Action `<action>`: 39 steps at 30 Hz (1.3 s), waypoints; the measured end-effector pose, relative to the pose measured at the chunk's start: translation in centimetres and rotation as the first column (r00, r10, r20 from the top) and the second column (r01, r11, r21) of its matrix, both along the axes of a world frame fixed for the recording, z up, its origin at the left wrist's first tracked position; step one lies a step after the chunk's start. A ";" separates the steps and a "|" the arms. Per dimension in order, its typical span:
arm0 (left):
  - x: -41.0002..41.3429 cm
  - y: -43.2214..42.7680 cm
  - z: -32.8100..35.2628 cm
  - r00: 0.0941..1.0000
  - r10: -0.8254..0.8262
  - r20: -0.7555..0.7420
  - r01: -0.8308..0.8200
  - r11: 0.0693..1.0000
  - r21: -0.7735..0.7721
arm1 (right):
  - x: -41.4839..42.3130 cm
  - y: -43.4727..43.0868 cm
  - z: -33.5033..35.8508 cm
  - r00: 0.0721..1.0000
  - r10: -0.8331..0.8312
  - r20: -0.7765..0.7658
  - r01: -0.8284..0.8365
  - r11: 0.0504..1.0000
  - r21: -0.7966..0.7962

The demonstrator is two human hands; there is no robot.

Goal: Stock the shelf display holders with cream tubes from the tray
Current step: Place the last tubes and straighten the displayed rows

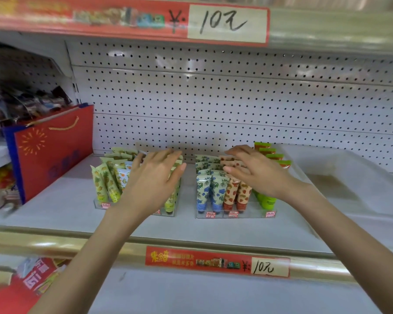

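Head view: I reach across the shelf's (pixel 55 214) front edge, left hand (pixel 154 180) and right hand (pixel 258 173) palm-down, fingers straight and spread, gripping nothing, over cream tubes (pixel 216 191) standing in display holders (pixel 236 215) mid-shelf.

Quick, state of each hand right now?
Left hand: open, fingers straight over the yellow-green pineapple-print cream tubes.
Right hand: open, fingers relaxed above the orange strawberry-print cream tubes.

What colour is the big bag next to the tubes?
The bag is red with a blue side, seen in the head view.

Both hands (pixel 153 177) (pixel 256 171) outstretched, fingers straight.
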State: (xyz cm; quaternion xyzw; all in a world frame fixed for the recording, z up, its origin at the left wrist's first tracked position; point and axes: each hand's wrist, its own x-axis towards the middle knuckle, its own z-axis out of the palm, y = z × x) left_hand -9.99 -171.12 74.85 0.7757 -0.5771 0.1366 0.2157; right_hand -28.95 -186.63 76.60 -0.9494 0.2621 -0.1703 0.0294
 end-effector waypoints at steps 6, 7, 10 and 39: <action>0.2 0.3 -0.6 0.995 -0.091 -0.034 0.092 0.995 0.029 | 0.1 0.5 -0.5 0.998 -0.028 0.060 0.024 0.998 0.065; 0.1 0.0 -0.5 0.995 -0.092 -0.023 0.093 0.995 0.040 | 0.0 0.5 -0.6 0.998 -0.036 0.059 0.033 0.998 0.057; -0.4 -1.2 -0.6 0.995 -0.095 0.024 0.092 0.990 0.110 | -0.3 0.5 -0.9 0.998 -0.059 0.001 0.059 0.998 0.017; -6.3 -10.1 -1.5 0.991 -0.120 -0.061 0.124 0.990 0.065 | -2.4 -3.3 -3.4 0.981 -0.161 0.109 0.146 0.981 0.129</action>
